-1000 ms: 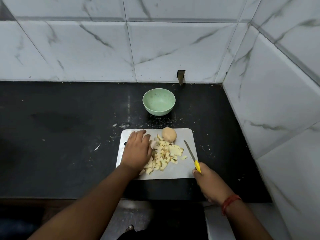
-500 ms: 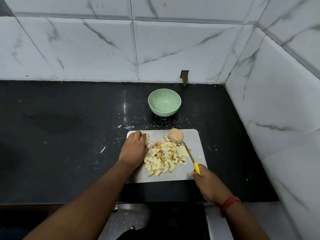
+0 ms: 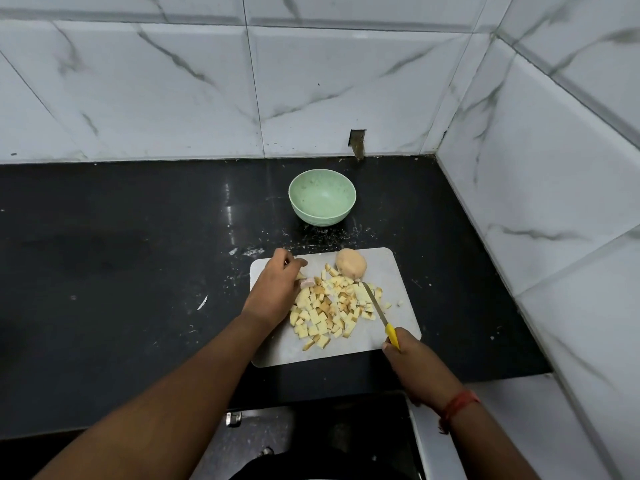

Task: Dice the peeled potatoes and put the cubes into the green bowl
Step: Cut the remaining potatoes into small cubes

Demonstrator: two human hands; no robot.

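On the grey cutting board (image 3: 398,271), I see my left hand (image 3: 273,289) curled against the left side of the potato cubes (image 3: 329,310), my right hand (image 3: 412,358) gripping the yellow-handled knife (image 3: 381,313), the whole potato (image 3: 350,266) at the far edge, the green bowl (image 3: 322,197) beyond on the counter; nothing carries readable writing.

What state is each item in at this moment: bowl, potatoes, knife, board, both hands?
green bowl: upright on the counter, no cubes inside.
whole potato: peeled, uncut, at the board's far edge.
potato cubes: diced, piled on the board.
knife: blade against the pile's right side.
cutting board: flat on the counter.
left hand: curled at the pile's left edge.
right hand: grips the knife handle.
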